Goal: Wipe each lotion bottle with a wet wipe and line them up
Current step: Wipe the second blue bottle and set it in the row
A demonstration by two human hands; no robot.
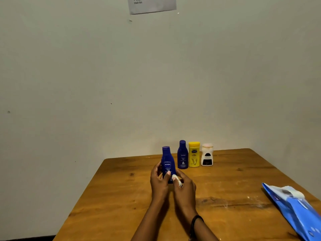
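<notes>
The left hand (159, 180) grips an upright blue lotion bottle (167, 162) over the wooden table (121, 197); the right hand (184, 186) pinches a wadded wet wipe (175, 177), largely hidden, at its base. The wipe pack (295, 209) and the wall notice (152, 5) are cut off by frame edges.

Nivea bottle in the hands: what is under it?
The base of the held Nivea bottle is covered by the left hand and the right hand, which pinches a white wet wipe at its lower side. Whether it touches the wooden table cannot be seen.
</notes>
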